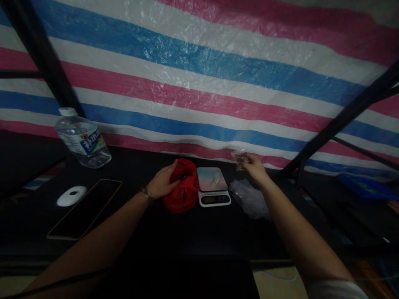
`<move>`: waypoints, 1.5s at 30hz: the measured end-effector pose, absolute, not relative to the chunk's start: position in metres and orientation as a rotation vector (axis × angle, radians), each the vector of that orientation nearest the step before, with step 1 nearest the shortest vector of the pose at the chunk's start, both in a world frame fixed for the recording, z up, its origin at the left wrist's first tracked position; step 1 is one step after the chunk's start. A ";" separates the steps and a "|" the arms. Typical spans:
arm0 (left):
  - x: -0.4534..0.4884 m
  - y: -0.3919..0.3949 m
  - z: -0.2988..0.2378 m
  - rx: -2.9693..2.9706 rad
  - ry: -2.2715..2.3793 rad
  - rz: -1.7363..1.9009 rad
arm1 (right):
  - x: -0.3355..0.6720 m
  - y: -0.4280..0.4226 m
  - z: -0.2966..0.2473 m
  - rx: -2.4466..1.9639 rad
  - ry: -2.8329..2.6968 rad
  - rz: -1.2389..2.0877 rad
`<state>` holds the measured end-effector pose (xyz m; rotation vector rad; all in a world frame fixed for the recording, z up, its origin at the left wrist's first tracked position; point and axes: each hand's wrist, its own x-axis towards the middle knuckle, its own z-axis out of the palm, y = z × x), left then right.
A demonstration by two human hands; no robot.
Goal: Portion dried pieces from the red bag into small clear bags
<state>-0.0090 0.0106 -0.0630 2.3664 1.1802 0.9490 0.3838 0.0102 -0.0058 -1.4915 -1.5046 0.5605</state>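
We're resting our left hand on the red bag; right hand is pinching a small clear packet w/ arm stretched far.

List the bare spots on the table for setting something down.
Free: the dark table in front of the scale and red bag, and between phone and bag. Crowded: bag, scale and clear bags sit close together under both hands.

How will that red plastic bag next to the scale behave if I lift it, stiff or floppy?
Probably floppy: the red plastic bag looks thin and crumpled, bunched under the left hand. It would likely sag around whatever fills it, since it bulges unevenly beside the scale. The film looks glossy, so it may slip unless gathered at the top.
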 end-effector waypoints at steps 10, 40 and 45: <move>-0.016 0.003 -0.050 2.184 1.182 1.343 | 0.201 -0.006 -0.021 -1.004 -1.445 0.879; -0.009 -0.010 -0.043 1.728 0.790 0.933 | 0.173 -0.050 -0.046 -1.150 -1.899 0.585; -0.008 -0.013 -0.044 1.916 0.753 0.905 | 0.173 -0.052 -0.043 -1.162 -1.966 0.513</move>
